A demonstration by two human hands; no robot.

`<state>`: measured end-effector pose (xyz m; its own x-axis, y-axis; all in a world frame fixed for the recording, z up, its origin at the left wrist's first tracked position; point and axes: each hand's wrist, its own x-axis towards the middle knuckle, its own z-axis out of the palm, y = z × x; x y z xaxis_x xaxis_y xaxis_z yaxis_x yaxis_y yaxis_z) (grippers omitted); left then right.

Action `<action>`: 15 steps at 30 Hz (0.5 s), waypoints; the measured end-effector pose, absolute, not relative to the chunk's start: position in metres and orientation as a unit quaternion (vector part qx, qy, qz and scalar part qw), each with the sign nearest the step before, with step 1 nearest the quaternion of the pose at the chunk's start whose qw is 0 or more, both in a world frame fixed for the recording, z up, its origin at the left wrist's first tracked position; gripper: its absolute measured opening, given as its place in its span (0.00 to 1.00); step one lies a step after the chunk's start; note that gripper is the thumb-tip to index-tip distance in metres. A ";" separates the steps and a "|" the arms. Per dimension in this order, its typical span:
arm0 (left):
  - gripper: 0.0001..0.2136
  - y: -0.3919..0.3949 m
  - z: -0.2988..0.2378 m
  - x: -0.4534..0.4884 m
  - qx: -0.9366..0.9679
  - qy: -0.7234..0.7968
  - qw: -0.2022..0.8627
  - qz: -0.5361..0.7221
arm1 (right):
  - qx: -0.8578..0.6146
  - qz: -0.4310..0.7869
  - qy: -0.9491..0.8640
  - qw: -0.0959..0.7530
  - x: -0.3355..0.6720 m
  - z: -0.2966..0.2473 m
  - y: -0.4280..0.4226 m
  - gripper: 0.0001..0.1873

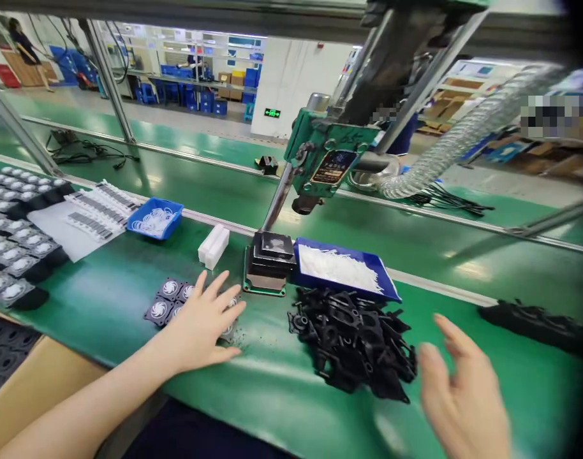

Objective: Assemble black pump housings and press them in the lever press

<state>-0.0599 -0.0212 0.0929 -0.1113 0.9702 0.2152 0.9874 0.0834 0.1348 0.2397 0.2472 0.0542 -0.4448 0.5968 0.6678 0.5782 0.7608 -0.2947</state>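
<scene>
Broadly, most of the foreground is taken up by a green tabletop (267, 363). Above it a green-headed press (334, 156) is seen at a slant, its black base block (272, 255) set beyond the two hands. At the far left, fan-like units (18, 245) are stacked in rows, white faces turned up. Between the hands, a heap of loose black parts (353, 338) is piled; its long axis is slanted from upper left to lower right, while the single parts are pointed every way. Just behind it a blue tray (391, 284), filled with white pieces (339, 268), is stretched left to right.

The right hand (468, 395) is raised beside the heap's right edge, slightly blurred; its visible fingers (457, 338) are parted and nothing is seen gripped. The left hand (203, 328) is spread over a cluster of dark fan plates (160, 310), its fingers splayed and nothing grasped; whether they are touched cannot be told. The cluster's long axis is run left to right, round white faces upward. Farther back, white rings (152, 220) are held in a blue bin (173, 222). Nearer the press, a white block (214, 245) is pointed lengthwise away, slightly rightward.
</scene>
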 end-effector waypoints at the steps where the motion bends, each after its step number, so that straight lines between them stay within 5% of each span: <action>1: 0.27 -0.022 0.090 -0.066 -0.668 -0.733 0.038 -0.118 | -0.320 0.039 -0.862 0.392 0.224 0.060 0.233 0.30; 7: 0.22 -0.030 0.075 -0.092 -0.695 -0.710 0.064 -0.093 | -0.187 0.023 -0.934 0.304 0.180 0.063 0.183 0.16; 15: 0.31 -0.047 0.089 -0.113 -0.683 -0.719 0.073 -0.104 | -0.258 -0.088 -0.926 0.260 0.168 0.060 0.170 0.18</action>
<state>-0.1128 -0.0474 0.0892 -0.0556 0.9675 0.2467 0.9978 0.0448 0.0492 0.1676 0.1701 0.0604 -0.7318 0.4316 0.5274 0.5235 0.8515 0.0294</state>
